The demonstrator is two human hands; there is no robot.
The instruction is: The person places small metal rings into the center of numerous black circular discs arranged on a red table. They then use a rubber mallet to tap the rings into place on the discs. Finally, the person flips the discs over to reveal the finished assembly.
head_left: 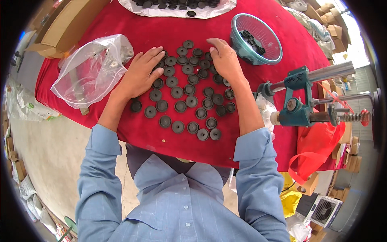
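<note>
Several round black rubber discs (177, 92) with raised rims lie spread over a red cloth (137, 129) in front of me. At the left edge of the spread, my left hand (142, 71) lies flat, fingers stretched out, over or beside some discs. Across from it my right hand (225, 60) rests at the upper right of the spread, fingers apart and bent a little, partly covering a disc. Neither hand grips anything that I can see. What lies beneath the palms is hidden.
A teal plastic basket (274, 38) with more black discs stands at the far right. A white sheet (137, 9) at the back holds a pile of them. To the left sits a clear plastic bag (60, 86); at the right, a green metal hand press (296, 86) and a red bag (318, 143).
</note>
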